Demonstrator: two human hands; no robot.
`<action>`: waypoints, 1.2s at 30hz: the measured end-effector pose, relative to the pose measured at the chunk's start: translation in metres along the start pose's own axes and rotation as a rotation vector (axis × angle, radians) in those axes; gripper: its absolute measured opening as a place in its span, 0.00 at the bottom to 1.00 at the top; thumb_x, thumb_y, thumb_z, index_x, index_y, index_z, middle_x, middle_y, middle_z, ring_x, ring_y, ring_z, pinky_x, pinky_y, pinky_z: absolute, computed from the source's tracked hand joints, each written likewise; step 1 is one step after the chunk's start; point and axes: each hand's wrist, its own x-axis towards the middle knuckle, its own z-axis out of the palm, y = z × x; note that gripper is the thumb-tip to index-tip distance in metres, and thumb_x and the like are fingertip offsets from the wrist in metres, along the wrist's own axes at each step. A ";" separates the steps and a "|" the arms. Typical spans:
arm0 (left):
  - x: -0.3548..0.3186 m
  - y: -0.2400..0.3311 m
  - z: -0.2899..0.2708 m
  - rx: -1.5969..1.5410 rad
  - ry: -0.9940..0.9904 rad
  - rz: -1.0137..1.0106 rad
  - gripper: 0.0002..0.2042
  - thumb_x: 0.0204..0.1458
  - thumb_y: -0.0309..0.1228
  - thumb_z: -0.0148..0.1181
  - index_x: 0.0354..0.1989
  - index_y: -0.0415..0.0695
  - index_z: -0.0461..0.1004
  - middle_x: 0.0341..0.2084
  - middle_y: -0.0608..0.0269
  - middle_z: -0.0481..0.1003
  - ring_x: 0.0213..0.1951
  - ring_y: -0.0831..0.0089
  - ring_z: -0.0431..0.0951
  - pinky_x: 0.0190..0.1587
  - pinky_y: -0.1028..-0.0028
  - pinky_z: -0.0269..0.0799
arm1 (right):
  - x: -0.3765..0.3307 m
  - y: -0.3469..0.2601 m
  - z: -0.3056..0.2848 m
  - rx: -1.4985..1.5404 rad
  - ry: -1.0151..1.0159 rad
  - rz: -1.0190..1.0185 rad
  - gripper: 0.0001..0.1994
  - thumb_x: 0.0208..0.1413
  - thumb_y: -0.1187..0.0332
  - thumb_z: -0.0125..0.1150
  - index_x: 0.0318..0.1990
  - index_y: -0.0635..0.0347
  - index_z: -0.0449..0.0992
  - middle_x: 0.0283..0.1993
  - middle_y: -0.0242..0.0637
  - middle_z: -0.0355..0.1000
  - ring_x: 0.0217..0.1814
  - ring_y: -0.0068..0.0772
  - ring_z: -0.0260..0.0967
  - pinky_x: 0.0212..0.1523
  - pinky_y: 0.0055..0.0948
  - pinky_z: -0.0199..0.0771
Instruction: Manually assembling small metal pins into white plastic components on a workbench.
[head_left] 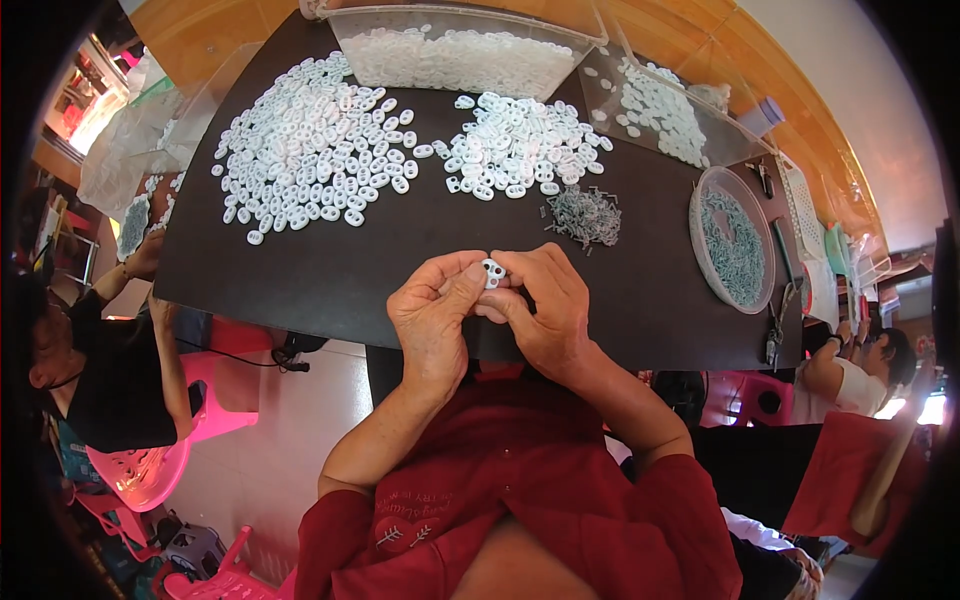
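Note:
Over the table's near edge, my left hand (436, 305) and my right hand (545, 300) meet, both closed on one small white plastic piece with dark holes (493, 272). Thumbs and fingertips pinch it from either side and cover part of it. Just beyond lies a small pile of grey metal screws (587, 215). Behind that is a heap of white oval two-hole plastic pieces (522, 140). A larger heap of similar white pieces (312, 145) spreads to the left.
A clear bin of white parts (460, 60) stands at the back, beside a clear tray (660, 110) with more. On the right, a round tub (697, 240) holds greenish screws, near keys (776, 330). People sit at left and right; a pink chair (150, 465) stands left.

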 end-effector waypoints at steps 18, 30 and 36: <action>-0.008 -0.015 -0.010 0.032 -0.129 0.266 0.10 0.57 0.26 0.56 0.44 0.33 0.75 0.29 0.64 0.71 0.27 0.79 0.71 0.31 0.81 0.68 | 0.000 -0.003 0.000 0.143 0.041 -0.027 0.16 0.39 0.80 0.66 0.40 0.67 0.77 0.25 0.35 0.73 0.25 0.28 0.65 0.25 0.24 0.65; -0.005 -0.019 -0.009 0.029 -0.056 0.265 0.10 0.58 0.28 0.55 0.42 0.34 0.75 0.29 0.66 0.72 0.29 0.82 0.69 0.33 0.82 0.67 | 0.003 -0.006 0.000 0.144 -0.044 0.012 0.15 0.41 0.78 0.65 0.40 0.65 0.75 0.28 0.36 0.72 0.26 0.33 0.64 0.29 0.28 0.66; -0.009 -0.012 -0.008 0.057 -0.076 0.289 0.11 0.59 0.30 0.55 0.43 0.35 0.75 0.30 0.69 0.71 0.32 0.83 0.68 0.37 0.83 0.65 | 0.001 -0.008 0.003 0.170 -0.006 0.055 0.14 0.43 0.77 0.65 0.41 0.64 0.75 0.32 0.36 0.73 0.28 0.33 0.66 0.30 0.28 0.66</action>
